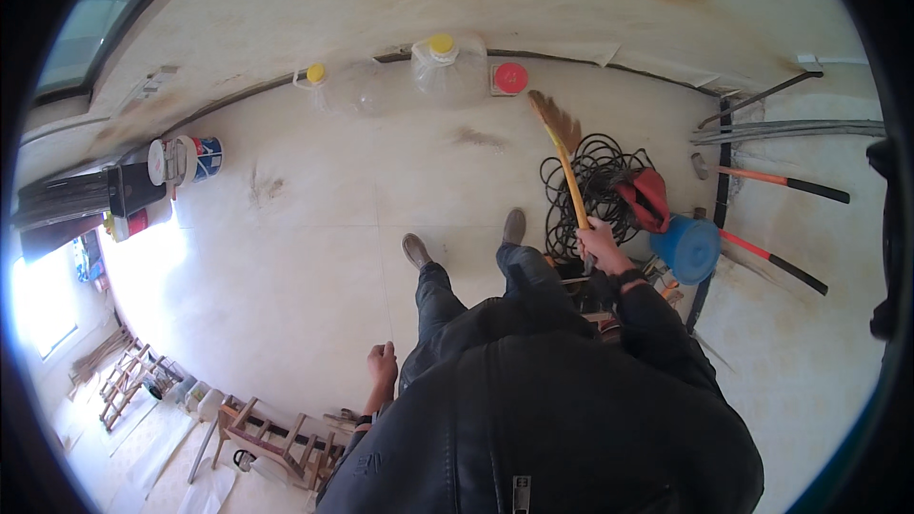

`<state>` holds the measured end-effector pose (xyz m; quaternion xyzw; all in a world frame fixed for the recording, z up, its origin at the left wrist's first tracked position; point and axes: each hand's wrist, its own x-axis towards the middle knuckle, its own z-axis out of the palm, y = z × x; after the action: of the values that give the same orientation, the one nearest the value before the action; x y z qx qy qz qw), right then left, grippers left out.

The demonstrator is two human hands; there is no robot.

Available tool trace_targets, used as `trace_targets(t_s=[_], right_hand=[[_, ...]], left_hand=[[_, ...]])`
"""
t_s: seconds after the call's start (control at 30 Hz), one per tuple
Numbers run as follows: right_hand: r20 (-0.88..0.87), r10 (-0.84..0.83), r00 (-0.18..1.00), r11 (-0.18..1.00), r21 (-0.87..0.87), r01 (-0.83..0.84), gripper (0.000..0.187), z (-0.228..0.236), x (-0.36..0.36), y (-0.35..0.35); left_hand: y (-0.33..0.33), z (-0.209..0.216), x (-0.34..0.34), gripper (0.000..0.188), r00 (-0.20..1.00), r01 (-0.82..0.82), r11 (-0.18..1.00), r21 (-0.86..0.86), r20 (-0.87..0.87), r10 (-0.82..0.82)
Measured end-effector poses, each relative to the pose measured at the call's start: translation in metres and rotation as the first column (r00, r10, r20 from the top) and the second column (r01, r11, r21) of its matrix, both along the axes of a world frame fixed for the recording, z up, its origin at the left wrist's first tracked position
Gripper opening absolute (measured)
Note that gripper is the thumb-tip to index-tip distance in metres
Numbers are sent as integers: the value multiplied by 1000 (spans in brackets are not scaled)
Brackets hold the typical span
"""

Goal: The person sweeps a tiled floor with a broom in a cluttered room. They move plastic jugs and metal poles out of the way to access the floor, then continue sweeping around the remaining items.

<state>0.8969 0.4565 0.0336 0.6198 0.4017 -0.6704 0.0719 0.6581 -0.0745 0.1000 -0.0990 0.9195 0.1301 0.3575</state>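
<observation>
My right hand (598, 242) is closed round the yellow handle of a broom (568, 176). The broom slants up and away, its brown bristle head just past a tangle of black cable (602, 164). Low at my left side hangs my left hand (383, 362), its fingers curled into a loose fist with nothing visible in it. On the pale floor ahead lie a brown dirt smear (479, 137) and another dark dirt patch (268, 188) farther left.
Along the far wall stand a large clear bottle (447, 71), a smaller clear bottle (317, 88) and a red-lidded container (510, 79). A red bag (647, 198), a blue bucket (687, 249) and a sledgehammer (776, 179) are to my right. Buckets (190, 160) and a wooden ladder (276, 443) occupy the left.
</observation>
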Motion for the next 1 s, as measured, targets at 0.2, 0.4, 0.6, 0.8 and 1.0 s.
trace_targets(t_s=[0.2, 0.4, 0.6, 0.8, 1.0], right_hand=[[-50, -30, 998, 969, -247, 17, 12, -38, -90, -119], [-84, 211, 974, 947, -231, -225, 26, -14, -191, -242], [-45, 214, 976, 973, -79, -217, 54, 47, -207, -278], [216, 201, 956, 895, 356, -269, 44, -37, -251, -309], [5, 275, 961, 961, 35, -275, 38, -57, -303, -352]], left_hand=[[-50, -6, -63, 39, 999, 15, 1000, 27, -39, -14], [-156, -6, -122, 39, 996, 1, 992, 125, -93, 10], [-250, -26, -189, 37, 989, -123, 992, 9, 79, 122], [-305, -39, -218, 36, 997, -58, 998, 3, 59, 58], [-332, -28, -209, 36, 992, -99, 995, 19, 80, 98]])
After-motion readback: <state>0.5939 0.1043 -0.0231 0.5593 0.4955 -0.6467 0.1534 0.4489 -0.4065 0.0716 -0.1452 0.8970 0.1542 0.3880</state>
